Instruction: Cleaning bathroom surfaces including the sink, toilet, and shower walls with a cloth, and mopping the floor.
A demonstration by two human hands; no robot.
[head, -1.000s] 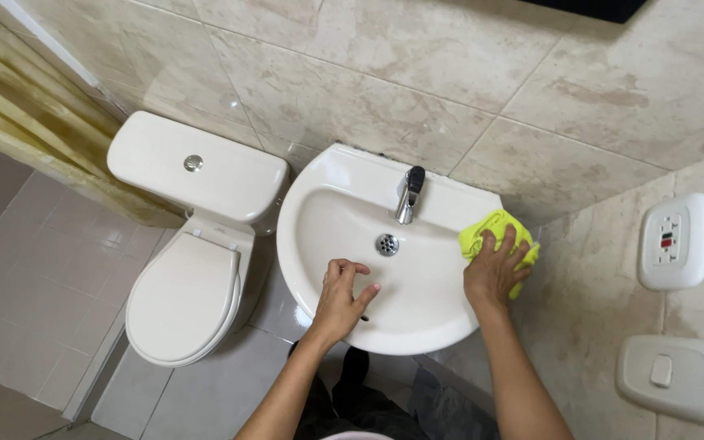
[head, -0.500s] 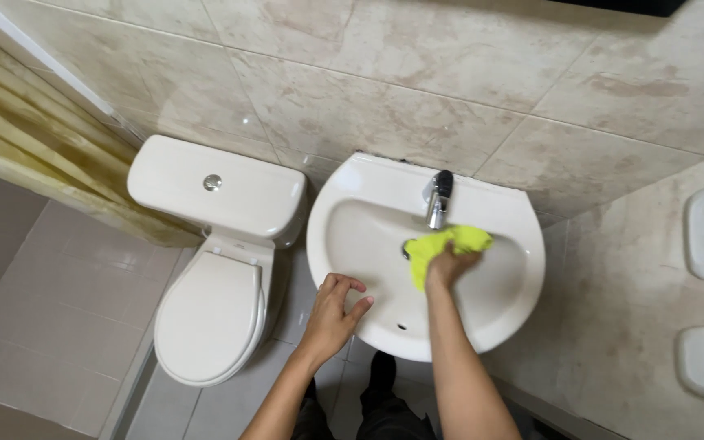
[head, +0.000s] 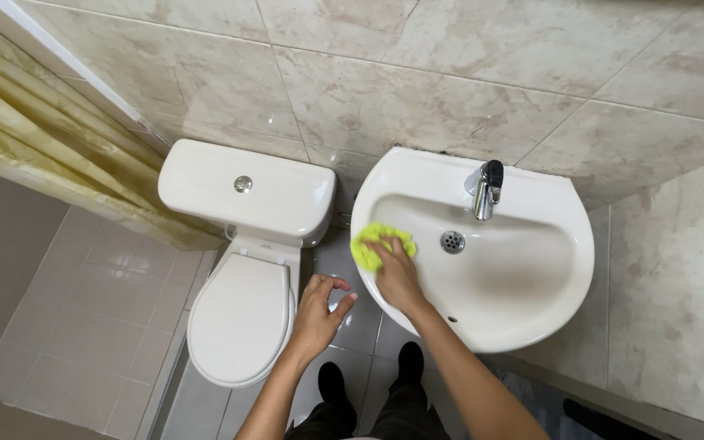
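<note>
Right hand (head: 398, 277) is pressed down on the bunched yellow cloth (head: 377, 242) at the sink's (head: 531, 322) left rim, so no real long axis to it. Half a second ago it was by the drain (head: 452, 241). Left hand (head: 317, 314) hangs loosely curled and empty, off the sink now, beside the toilet (head: 242, 322).

Pretty clearly a small home bathroom. There's a white toilet (head: 242, 314) with its lid down and a tank (head: 246, 191) with a push button on top, and right beside it on the right a white wall-hung sink (head: 531, 293) with a chrome tap (head: 485, 189). Glossy beige marble-look tiles (head: 417, 98) cover the walls, plain pale tiles cover the floor (head: 75, 301), and a yellowish shower curtain (head: 34, 155) hangs at far left.
</note>
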